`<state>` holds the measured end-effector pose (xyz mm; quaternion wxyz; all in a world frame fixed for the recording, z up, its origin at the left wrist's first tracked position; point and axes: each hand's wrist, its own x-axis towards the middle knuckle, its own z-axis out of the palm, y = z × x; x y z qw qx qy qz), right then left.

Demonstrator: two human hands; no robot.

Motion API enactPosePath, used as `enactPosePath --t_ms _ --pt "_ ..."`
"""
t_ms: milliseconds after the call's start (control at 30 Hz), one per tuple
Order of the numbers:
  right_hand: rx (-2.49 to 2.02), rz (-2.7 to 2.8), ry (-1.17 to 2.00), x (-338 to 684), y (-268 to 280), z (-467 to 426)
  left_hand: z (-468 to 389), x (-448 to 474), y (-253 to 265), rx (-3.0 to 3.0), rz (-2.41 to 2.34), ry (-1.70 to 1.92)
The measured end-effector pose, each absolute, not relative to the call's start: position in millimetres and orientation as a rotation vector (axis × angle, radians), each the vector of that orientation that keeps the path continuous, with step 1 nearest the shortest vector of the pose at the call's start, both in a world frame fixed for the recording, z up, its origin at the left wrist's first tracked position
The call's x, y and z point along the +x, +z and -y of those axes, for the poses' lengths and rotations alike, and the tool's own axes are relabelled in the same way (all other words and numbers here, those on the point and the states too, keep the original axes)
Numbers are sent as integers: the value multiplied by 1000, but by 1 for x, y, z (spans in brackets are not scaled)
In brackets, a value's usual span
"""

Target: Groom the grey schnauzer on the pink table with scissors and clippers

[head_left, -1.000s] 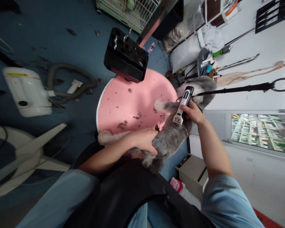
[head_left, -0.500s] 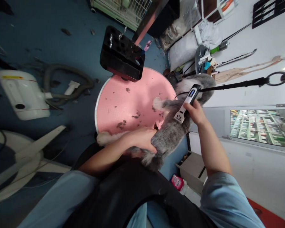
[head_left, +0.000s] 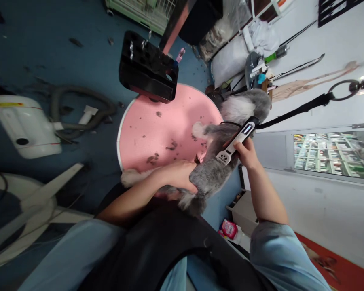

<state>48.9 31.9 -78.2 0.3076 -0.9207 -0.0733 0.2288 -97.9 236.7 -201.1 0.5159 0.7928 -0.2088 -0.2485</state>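
A grey and white dog (head_left: 210,176) stands on a round pink table (head_left: 142,129), its rear toward me and its head facing away. My right hand (head_left: 246,151) is wrapped around a silver and black hair clipper (head_left: 238,140) with a lit display. The clipper's blade end rests on the fur of the dog's back. My left hand (head_left: 180,176) grips the dog's haunch near the base of the tail; the thumb shows on top and the other fingers are hidden by the body. Loose clumps of cut hair (head_left: 153,158) lie on the table.
A black tool holder (head_left: 148,68) overhangs the table's far left edge. From the dog's neck, a black strap (head_left: 300,109) runs right to a ring. On the floor at left are a white dryer (head_left: 26,125) with a grey hose (head_left: 81,91) and a pale chair base (head_left: 33,210).
My right hand has moved the clipper slightly along the dog's back toward the tail. My left hand keeps its hold. The whole view has shifted a little.
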Motion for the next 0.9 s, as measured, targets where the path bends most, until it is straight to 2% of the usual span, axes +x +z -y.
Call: enactPosePath --t_ms 200,367,533,667,900 --pt "-2373 230 751 8 -71 -45 -238 -98 -200 1860 487 -614" --pt "-2478 133 434 20 -73 -49 -237 -98 -200 1903 464 -614" --pt "-2448 218 764 28 -78 -62 -234 -100 -201 1867 473 -608" --pt "-2524 234 614 56 -81 -70 -234 -103 -201 1904 428 -610" --pt "-2534 268 702 81 -84 -69 -236 -105 -200 1907 437 -566"
